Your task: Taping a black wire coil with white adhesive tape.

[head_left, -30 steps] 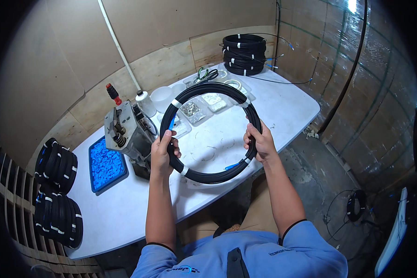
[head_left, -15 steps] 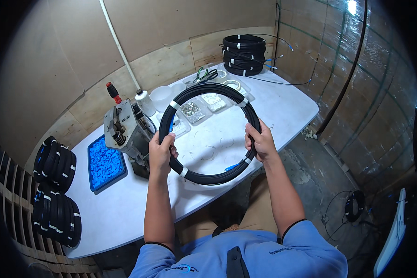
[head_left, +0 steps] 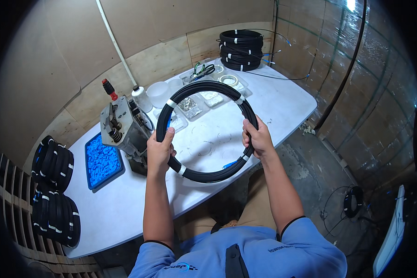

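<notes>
A coil of black cable, bound with several white tape bands, is held up above the white table. My left hand is closed around its left side, thumb on top. On the opposite side my right hand grips the ring in the same way. A blue connector shows on the coil's lower right inner edge, and another blue piece lies along the inside near my left hand. Through the ring, part of the table top with faint marks is visible.
Left of the coil stands a metal bench machine beside a tray of blue parts. Behind are a bottle, a white bowl, small trays and scissors. Stacked coils stand far right; more coils are at left.
The view has shifted slightly, so the coil and surroundings sit a little higher and further left. Both hands keep their hold on the coil.
</notes>
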A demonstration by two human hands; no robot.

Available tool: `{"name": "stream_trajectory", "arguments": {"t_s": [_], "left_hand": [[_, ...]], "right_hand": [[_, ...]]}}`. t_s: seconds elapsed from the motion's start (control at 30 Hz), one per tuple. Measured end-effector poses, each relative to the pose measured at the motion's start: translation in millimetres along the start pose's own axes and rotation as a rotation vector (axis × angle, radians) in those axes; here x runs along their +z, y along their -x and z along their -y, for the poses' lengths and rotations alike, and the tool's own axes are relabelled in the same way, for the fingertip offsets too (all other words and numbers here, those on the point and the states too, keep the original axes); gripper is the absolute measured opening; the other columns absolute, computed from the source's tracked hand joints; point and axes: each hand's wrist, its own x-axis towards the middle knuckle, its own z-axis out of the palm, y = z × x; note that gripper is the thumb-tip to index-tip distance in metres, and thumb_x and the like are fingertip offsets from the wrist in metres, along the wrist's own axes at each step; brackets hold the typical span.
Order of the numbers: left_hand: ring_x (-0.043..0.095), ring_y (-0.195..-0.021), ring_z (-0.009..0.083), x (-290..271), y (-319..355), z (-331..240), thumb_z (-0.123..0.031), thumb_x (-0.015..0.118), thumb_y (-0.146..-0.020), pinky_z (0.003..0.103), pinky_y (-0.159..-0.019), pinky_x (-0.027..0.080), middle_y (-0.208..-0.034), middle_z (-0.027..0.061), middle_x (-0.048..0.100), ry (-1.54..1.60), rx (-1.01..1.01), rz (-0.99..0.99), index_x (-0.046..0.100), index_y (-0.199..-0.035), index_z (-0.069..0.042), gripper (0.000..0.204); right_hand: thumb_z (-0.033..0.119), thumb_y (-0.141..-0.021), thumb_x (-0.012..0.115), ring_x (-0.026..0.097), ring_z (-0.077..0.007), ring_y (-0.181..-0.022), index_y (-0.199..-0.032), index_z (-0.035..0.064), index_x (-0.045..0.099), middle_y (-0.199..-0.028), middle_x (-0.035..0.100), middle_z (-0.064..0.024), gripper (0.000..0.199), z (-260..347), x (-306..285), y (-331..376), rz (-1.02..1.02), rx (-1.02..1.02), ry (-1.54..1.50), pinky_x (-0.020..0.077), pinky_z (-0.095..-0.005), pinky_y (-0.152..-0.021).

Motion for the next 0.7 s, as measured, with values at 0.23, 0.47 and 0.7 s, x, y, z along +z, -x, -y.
{"name": "stream_trajectory", "arguments": {"t_s": [0.23, 0.47, 0.7], "left_hand": [[0.042, -0.046, 0.0066, -11.4, -8.0, 10.9, -0.043, 0.067, -0.094, 0.024, -0.043, 0.039, -0.065, -0.0040, 0.044, 0.197, -0.164, 0.015, 0.052, -0.088, -0.009, 0.037], [0.044, -0.047, 0.0070, 2.4, 14.8, 0.7, -0.046, 0.064, -0.096, 0.025, -0.044, 0.041, -0.066, -0.0029, 0.045, 0.191, -0.092, 0.015, 0.051, -0.088, -0.009, 0.040], [0.053, -0.054, 0.0102, 5.5, 20.2, -2.5, -0.036, 0.067, -0.096, 0.026, -0.048, 0.044, -0.069, 0.0004, 0.052, 0.106, 0.003, 0.018, 0.054, -0.086, -0.006, 0.034]], "right_hand": [[0.028, -0.100, 0.060, 0.046, -0.0060, -0.050, -0.108, 0.0084, 0.051, -0.075, 0.050, 0.0005, 0.023, 9.9, 17.6, 15.3, 0.018, -0.011, -0.091, 0.0413, -0.0213, -0.042], [0.030, -0.098, 0.064, 0.046, -0.0039, -0.049, -0.099, 0.0073, 0.056, -0.073, 0.050, 0.0022, 0.024, -2.0, 4.1, 2.9, -0.096, 0.013, 0.098, 0.0410, -0.0209, -0.043], [0.034, -0.098, 0.065, 0.044, -0.0039, -0.050, -0.096, 0.0081, 0.054, -0.073, 0.049, 0.0024, 0.028, -16.4, -3.9, -0.4, -0.083, 0.021, -0.040, 0.0405, -0.0209, -0.044]]}}
